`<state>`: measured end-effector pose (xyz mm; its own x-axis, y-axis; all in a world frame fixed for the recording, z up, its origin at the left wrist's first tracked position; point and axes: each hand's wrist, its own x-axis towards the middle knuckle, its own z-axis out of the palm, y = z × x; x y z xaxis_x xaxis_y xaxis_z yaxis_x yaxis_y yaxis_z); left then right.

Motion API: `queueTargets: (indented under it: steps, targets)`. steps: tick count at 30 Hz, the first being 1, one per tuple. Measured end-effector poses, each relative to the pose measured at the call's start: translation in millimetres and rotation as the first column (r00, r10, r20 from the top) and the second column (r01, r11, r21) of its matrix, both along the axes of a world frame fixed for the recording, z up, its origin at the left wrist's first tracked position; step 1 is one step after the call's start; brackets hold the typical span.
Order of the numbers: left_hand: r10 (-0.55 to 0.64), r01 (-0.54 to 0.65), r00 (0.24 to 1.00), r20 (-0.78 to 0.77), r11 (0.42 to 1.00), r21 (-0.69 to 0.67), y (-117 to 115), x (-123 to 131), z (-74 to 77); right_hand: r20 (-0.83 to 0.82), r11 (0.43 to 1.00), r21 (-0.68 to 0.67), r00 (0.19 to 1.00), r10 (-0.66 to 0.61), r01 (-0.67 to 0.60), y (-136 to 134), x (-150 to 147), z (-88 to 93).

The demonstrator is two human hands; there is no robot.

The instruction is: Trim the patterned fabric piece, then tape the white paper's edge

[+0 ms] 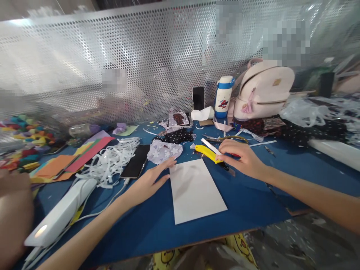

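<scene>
My left hand (150, 182), fingers spread flat, steadies the paper (197, 193) near the worktop's (250, 210) front edge while my right hand (244, 159) grips the knife (208, 153), so cutting wants firm pressure.

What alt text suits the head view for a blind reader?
A left hand lies flat at the edge of a white sheet on a blue table; the right hand grips a yellow utility knife beside it. Paper strips and a backpack lie nearby.
</scene>
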<state>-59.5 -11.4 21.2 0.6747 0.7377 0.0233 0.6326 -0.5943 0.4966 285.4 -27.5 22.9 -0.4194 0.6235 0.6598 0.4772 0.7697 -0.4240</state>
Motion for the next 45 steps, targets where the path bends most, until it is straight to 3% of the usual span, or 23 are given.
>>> queueTargets:
  steps: [4, 7, 10, 13, 16, 20, 26, 31, 36, 38, 41, 43, 45]
  targets:
    - [0.036, -0.036, 0.999, 0.025, 0.999, 0.006, 13.6, 0.1, -5.8, -0.028, 0.999, -0.047, 1.000, 0.007, -0.009, -5.8, 1.7, 1.6]
    - [0.035, -0.035, 0.999, 0.003, 0.999, 0.016, 13.4, -2.6, -6.0, -0.120, 0.973, -0.228, 0.993, 0.009, -0.036, -11.4, -2.4, 1.1]
    - [0.001, 0.001, 0.998, -0.059, 0.999, 0.034, 5.5, -6.7, -3.8, -0.311, 0.854, -0.507, 0.949, -0.055, -0.117, -18.1, -13.5, 0.7]
    - [-0.039, 0.045, 0.993, -0.111, 0.998, 0.054, -4.6, -9.9, -3.4, -0.443, 0.744, -0.626, 0.891, -0.093, -0.233, -21.1, -25.1, -1.3]
    - [-0.047, 0.049, 0.988, -0.144, 0.999, 0.007, -12.9, -9.7, -4.9, -0.454, 0.705, -0.665, 0.884, -0.116, -0.249, -16.7, -27.4, -7.6]
    - [-0.037, 0.022, 0.985, -0.171, 0.995, -0.094, -18.5, -4.9, -7.1, -0.388, 0.676, -0.724, 0.891, -0.235, -0.137, -2.3, -14.8, -17.7]
    - [-0.120, 0.111, 0.983, -0.142, 0.991, -0.070, -18.3, 4.3, -10.2, -0.308, 0.800, -0.600, 0.928, -0.209, -0.019, 19.3, 11.4, -22.4]
    - [-0.149, 0.145, 0.977, -0.153, 0.989, -0.037, -20.4, 15.5, -11.6, -0.198, 0.838, -0.540, 0.956, -0.215, 0.076, 34.0, 25.7, -22.9]
    - [-0.193, 0.198, 0.972, -0.137, 0.980, 0.026, -26.1, 27.4, -17.2, -0.169, 0.868, -0.490, 0.968, -0.188, 0.083, 38.7, 25.4, -17.4]
    - [-0.161, 0.166, 0.984, -0.082, 0.984, 0.059, -24.9, 30.7, -16.5, -0.159, 0.899, -0.431, 0.974, -0.159, 0.076, 35.1, 20.3, -12.8]
    - [0.005, -0.011, 0.994, 0.111, 0.999, 0.053, -17.5, 36.7, -8.6, -0.023, 0.971, -0.230, 0.997, -0.075, 0.068, 26.3, 7.9, -3.2]
    - [0.105, -0.093, 0.952, 0.286, 0.994, -0.055, -10.1, 43.3, -1.6, 0.186, 0.999, 0.005, 0.982, -0.039, 0.039, 20.6, -2.5, 3.9]
    - [0.120, -0.012, 0.894, 0.432, 0.970, -0.244, -2.5, 52.4, 3.5, 0.401, 0.975, 0.222, 0.913, -0.080, -0.012, 16.6, -13.9, 10.2]
